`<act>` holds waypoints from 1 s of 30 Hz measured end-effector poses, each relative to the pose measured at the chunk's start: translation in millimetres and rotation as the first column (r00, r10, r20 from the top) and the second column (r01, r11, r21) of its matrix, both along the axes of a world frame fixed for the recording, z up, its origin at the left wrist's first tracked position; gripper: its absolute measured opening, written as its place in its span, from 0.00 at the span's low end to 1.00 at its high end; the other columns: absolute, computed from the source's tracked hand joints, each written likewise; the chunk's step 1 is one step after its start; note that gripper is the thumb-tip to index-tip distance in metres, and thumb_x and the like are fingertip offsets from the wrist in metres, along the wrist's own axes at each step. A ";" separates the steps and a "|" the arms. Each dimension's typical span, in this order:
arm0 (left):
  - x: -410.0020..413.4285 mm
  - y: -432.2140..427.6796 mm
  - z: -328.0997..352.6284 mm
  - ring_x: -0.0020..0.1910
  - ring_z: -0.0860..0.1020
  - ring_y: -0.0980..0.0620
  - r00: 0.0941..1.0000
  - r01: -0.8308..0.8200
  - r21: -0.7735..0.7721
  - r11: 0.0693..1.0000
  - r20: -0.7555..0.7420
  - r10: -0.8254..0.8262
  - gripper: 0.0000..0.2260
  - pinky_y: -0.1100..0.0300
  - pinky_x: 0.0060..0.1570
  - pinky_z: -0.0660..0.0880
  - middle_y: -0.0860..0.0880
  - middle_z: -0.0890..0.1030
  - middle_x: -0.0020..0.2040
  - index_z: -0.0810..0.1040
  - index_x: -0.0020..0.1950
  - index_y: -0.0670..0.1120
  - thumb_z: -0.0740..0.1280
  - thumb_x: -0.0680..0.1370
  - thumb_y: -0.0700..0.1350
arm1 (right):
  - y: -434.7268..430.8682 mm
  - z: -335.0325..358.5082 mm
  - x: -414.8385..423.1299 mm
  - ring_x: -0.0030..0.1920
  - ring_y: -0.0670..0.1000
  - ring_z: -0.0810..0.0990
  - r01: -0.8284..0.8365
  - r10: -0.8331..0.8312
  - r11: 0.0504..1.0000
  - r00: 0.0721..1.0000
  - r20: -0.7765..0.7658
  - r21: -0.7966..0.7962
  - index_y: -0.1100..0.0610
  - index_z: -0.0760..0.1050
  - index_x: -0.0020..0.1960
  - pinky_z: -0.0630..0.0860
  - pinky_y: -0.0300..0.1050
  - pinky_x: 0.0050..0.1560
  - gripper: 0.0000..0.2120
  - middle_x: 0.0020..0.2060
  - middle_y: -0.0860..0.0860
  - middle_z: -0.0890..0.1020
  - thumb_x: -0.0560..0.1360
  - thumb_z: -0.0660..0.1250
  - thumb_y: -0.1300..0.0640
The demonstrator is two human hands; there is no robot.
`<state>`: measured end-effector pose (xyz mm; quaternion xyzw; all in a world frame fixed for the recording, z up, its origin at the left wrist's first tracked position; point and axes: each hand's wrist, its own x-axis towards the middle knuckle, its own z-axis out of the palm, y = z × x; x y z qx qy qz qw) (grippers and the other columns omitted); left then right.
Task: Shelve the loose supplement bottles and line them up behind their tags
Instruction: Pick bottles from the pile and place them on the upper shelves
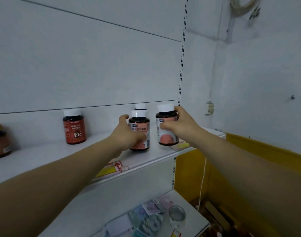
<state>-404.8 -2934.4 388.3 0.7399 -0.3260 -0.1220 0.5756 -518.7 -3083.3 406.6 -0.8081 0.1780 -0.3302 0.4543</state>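
Note:
On the white shelf (pixel 43 156) stand dark supplement bottles with white caps. My left hand (pixel 127 132) grips a pink-labelled bottle (pixel 140 127) from its left side. Directly behind that bottle, only the cap of another bottle (pixel 140 106) shows. My right hand (pixel 178 124) grips a second pink-labelled bottle (pixel 166 124) near the shelf's right end. A red-labelled "Fe" bottle (pixel 74 127) stands alone further left. Yellow price tags sit on the shelf's front edge, one tag (pixel 110 169) under my left forearm and another tag (pixel 180 145) below the right bottle.
A brownish jar (pixel 1 142) stands at the far left of the shelf. The lower shelf (pixel 194 199) holds flat packets (pixel 146 218) and a clear glass (pixel 177 216). A slotted upright (pixel 181 65) bounds the shelf on the right, with a yellow wall panel (pixel 248 168) beyond.

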 end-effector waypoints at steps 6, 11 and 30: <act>20.6 -19.4 -9.5 0.54 0.75 0.49 0.993 -0.120 0.047 0.992 0.008 0.120 0.32 0.53 0.55 0.74 0.49 0.75 0.55 0.62 0.67 0.48 0.74 0.69 0.36 | -57.7 -10.2 60.4 0.51 0.51 0.78 -0.103 0.105 0.994 0.991 -0.087 0.019 0.53 0.64 0.65 0.77 0.47 0.51 0.29 0.54 0.51 0.77 0.68 0.73 0.60; 25.2 -45.0 -11.6 0.48 0.76 0.54 0.982 -0.186 0.053 0.981 0.033 0.185 0.32 0.55 0.51 0.73 0.55 0.75 0.47 0.61 0.66 0.50 0.74 0.69 0.37 | -110.4 -23.6 101.8 0.53 0.51 0.78 -0.227 0.228 0.974 0.967 -0.113 0.026 0.52 0.64 0.67 0.76 0.50 0.55 0.30 0.55 0.51 0.77 0.68 0.73 0.58; 43.3 -146.3 -11.2 0.54 0.74 0.52 0.893 -0.450 0.088 0.889 0.041 0.448 0.24 0.57 0.54 0.69 0.56 0.75 0.49 0.64 0.64 0.51 0.67 0.73 0.34 | -197.0 -37.5 182.4 0.54 0.51 0.76 -0.506 0.484 0.854 0.858 -0.171 -0.120 0.51 0.60 0.70 0.73 0.46 0.52 0.35 0.56 0.49 0.77 0.68 0.74 0.56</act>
